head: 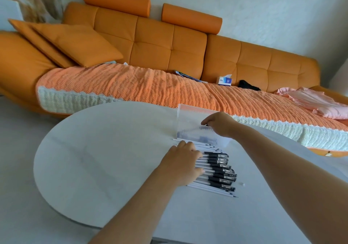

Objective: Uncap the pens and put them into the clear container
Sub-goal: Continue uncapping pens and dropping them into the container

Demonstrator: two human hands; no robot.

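Note:
Several clear pens (pixel 219 170) with black grips lie side by side in a row on the white table (pixel 94 149). My left hand (pixel 180 165) rests on their left ends, fingers stretched over the barrels. Thinner white pens (pixel 199 143) lie at the far end of the row. Just beyond them stands the clear container (pixel 190 123), its lid raised upright, with dark pens showing inside. My right hand (pixel 219 124) is over the container's right side, fingers curled down and pinching a small dark pen end. A tiny white piece (pixel 242 184) lies right of the row.
An orange sofa (pixel 150 42) with a woven orange throw runs behind the table. On it lie cushions (pixel 75 44), a tissue box (pixel 225 80), a black item (pixel 248 85) and pink cloth (pixel 318 101). The table's rounded edge curves at the left.

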